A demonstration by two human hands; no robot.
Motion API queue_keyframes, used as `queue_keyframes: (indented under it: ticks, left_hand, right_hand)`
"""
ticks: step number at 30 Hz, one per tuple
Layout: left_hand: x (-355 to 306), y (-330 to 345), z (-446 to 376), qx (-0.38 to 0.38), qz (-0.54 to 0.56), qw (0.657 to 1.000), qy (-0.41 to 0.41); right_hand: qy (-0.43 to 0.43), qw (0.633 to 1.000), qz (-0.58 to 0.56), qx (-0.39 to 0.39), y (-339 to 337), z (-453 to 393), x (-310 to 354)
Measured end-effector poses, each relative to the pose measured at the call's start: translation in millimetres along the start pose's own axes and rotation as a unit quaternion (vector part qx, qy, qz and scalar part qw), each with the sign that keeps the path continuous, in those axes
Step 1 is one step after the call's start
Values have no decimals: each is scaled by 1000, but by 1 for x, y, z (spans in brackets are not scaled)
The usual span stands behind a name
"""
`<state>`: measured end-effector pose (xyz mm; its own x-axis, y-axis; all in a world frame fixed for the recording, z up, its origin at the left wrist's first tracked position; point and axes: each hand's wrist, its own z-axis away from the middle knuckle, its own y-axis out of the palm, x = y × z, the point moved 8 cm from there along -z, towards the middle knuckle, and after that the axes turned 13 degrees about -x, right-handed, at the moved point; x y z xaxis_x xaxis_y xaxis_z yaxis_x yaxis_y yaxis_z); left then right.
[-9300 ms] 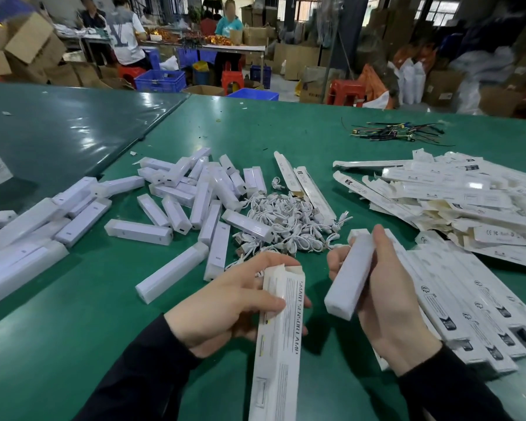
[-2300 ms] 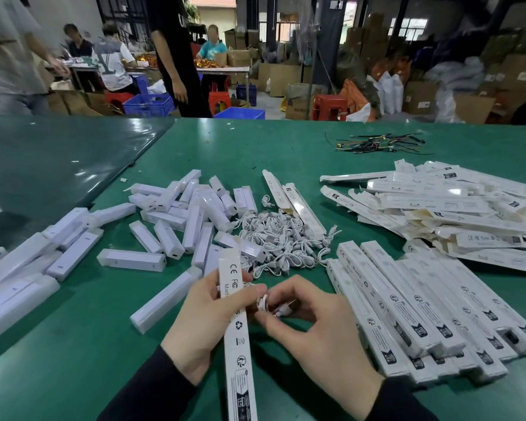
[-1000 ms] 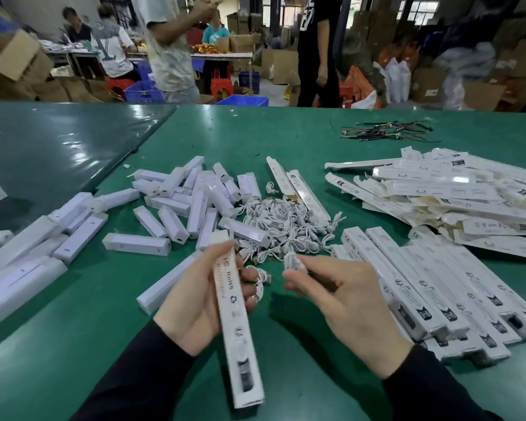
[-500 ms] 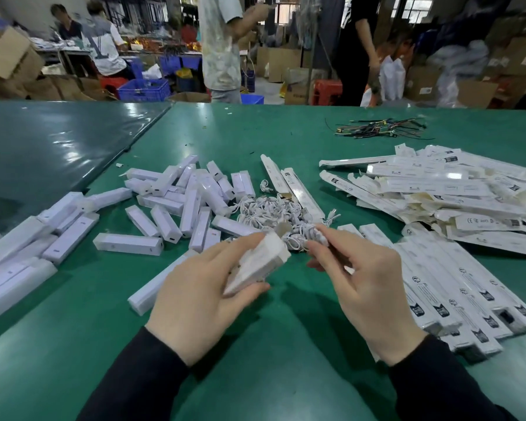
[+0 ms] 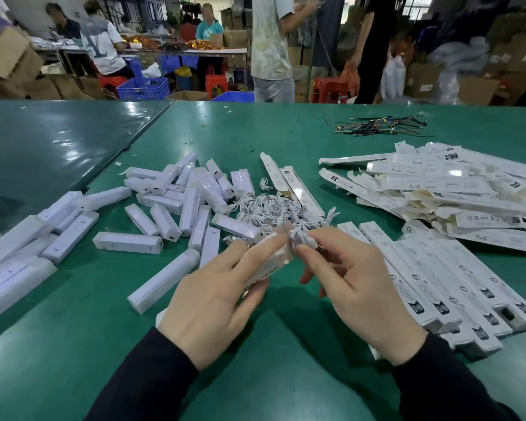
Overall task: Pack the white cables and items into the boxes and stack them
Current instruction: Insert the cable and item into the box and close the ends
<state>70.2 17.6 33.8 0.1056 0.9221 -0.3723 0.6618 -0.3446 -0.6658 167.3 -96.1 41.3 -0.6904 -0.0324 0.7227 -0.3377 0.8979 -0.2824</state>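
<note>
The table (image 5: 286, 375) is dark green. The lamp bars (image 5: 128, 243) are plain white, and the coiled cables (image 5: 274, 209) are white too. The packed boxes (image 5: 456, 296) are white with small black print. Both sleeves (image 5: 152, 381) are black.

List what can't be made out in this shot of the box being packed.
- Head view: box in left hand, mostly covered by fingers, print motion-blurred.
- Coiled cable pinched by right hand: blurred; whether it has entered the box is unclear.
- Flat cartons: cut off at the right edge.
</note>
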Motion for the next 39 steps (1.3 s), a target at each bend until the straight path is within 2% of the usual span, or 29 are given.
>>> queue_keyframes:
  ticks: [2, 3, 6, 9, 12, 16, 19, 23, 26, 28, 30, 37, 39]
  left_hand:
    - [1, 1, 1, 5, -1, 1000, -7]
    - [2, 2, 1, 11, -4, 1000, -11]
    - [3, 7, 3, 40, -27, 999, -9]
    - [6, 15, 7, 69, -59, 996, 11]
    - [10, 21, 13, 79, -73, 994, 19]
    - [6, 23, 14, 89, -56, 994, 8]
    - [7, 26, 17, 89, -61, 994, 3]
    - [15, 20, 14, 60, -54, 997, -18]
    - [18, 16, 11, 51, -37, 997, -45]
    - [15, 16, 11, 53, -29, 997, -50]
    - [13, 15, 11, 54, 3, 997, -59]
    - [15, 15, 6, 75, 125, 984, -101]
    - [14, 16, 6, 80, 152, 979, -109]
  right_hand:
    - [-92, 989, 112, 5, -1, -1, 7]
    - [-111, 983, 144, 16, 1, -1, 8]
    - [-132, 965, 220, 54, 8, 4, 7]
    - [-180, 920, 335, 99, 16, 9, 9]
    - [-207, 894, 372, 139, 21, 14, 10]
    - [-188, 926, 300, 130, 20, 15, 12]
    - [-167, 935, 278, 142, 19, 14, 10]
    - [-80, 969, 172, 160, 22, 15, 3]
    - [10, 991, 73, 109, 16, 10, -2]
    - [105, 991, -34, 71, 11, 8, -10]
    - [159, 980, -103, 51, 11, 7, -15]
    - [152, 980, -127, 24, 7, 1, -9]
    - [173, 974, -146, 10, 7, 2, -11]
